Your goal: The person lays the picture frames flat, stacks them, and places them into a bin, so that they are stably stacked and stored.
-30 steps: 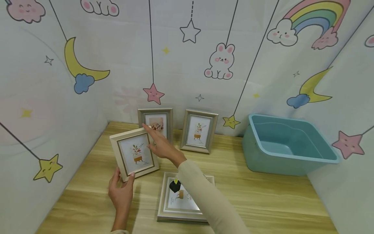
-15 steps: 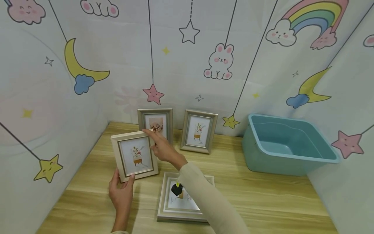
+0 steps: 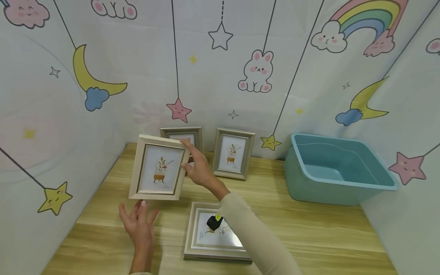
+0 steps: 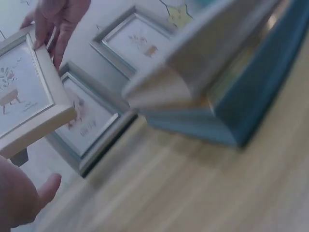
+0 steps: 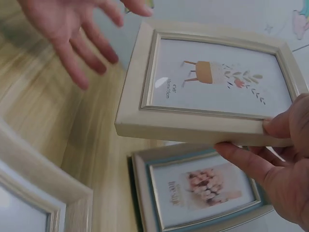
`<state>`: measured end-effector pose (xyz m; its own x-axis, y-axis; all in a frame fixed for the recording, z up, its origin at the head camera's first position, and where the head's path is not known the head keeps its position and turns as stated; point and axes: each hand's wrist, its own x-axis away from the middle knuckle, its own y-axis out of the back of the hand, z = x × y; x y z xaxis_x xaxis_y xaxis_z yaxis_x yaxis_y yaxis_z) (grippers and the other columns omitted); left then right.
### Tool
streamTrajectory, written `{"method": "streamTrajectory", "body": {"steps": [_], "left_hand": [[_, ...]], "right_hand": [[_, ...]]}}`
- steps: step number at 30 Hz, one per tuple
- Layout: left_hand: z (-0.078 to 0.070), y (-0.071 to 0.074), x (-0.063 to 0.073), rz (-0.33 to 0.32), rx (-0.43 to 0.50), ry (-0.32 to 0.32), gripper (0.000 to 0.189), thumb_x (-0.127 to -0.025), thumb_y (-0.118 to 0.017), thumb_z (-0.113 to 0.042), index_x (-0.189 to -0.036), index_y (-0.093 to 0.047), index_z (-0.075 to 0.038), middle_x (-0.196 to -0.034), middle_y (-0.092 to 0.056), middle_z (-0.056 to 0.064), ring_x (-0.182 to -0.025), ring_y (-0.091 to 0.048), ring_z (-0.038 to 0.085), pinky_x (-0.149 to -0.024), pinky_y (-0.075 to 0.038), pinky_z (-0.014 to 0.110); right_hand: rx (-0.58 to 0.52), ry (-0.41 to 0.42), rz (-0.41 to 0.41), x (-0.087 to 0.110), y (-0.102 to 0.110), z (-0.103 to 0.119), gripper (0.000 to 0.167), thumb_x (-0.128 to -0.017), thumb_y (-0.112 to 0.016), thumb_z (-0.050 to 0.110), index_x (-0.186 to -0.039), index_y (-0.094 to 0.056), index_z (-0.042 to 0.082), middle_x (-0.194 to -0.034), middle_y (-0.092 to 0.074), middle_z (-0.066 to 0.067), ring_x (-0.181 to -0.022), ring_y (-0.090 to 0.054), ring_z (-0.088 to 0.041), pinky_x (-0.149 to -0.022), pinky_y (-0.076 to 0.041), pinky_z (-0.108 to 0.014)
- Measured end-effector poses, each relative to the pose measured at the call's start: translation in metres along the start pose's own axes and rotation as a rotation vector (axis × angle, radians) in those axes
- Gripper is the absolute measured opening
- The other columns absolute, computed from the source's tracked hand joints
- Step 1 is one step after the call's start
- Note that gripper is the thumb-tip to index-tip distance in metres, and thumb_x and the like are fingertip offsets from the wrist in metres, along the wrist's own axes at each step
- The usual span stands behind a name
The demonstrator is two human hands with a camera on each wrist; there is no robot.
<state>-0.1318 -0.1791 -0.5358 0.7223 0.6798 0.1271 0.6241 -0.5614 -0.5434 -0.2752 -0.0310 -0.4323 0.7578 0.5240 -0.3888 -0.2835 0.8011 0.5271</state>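
A cream picture frame with a potted-plant print is held up off the table by my right hand. In the right wrist view the thumb lies on the frame's front border and the fingers go behind it. My left hand is just below the frame's lower edge, fingers spread and holding nothing; the right wrist view shows a gap between them. Behind the held frame stands a silver-toned picture frame with a flower photo, partly covered in the head view. Another silver-toned picture frame stands to its right.
A pile of picture frames lies flat on the wooden table, partly behind my right sleeve. A blue-green plastic tub stands at the back right. Patterned white cloth walls close off the back and sides.
The cream frame has gone up, raised by my right hand, which now grips its right side. My left hand has let go of the lower edge and spread its fingers.
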Motion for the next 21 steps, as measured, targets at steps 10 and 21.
{"method": "streamTrajectory", "body": {"steps": [10, 21], "left_hand": [[-0.02, -0.019, 0.014, 0.268, 0.279, -0.062, 0.055, -0.107, -0.026, -0.03, -0.16, -0.011, -0.027, -0.13, -0.048, 0.016, -0.108, -0.059, 0.026, -0.083, -0.06, 0.044], [-0.023, -0.024, 0.025, 0.364, 0.074, -0.126, 0.089, -0.093, -0.045, 0.021, -0.162, -0.001, -0.015, -0.117, -0.059, 0.006, -0.099, -0.068, 0.014, -0.077, -0.062, 0.035]], "right_hand": [[-0.385, -0.144, -0.047, 0.024, 0.02, 0.017, 0.075, -0.095, -0.055, -0.011, -0.156, -0.026, 0.022, -0.124, -0.047, -0.031, -0.107, -0.063, -0.049, -0.071, -0.063, -0.042], [-0.563, -0.267, -0.191, 0.059, 0.032, 0.021, 0.079, -0.094, -0.054, -0.013, -0.155, -0.028, 0.03, -0.135, -0.043, -0.028, -0.116, -0.06, -0.049, -0.074, -0.062, -0.048]]}}
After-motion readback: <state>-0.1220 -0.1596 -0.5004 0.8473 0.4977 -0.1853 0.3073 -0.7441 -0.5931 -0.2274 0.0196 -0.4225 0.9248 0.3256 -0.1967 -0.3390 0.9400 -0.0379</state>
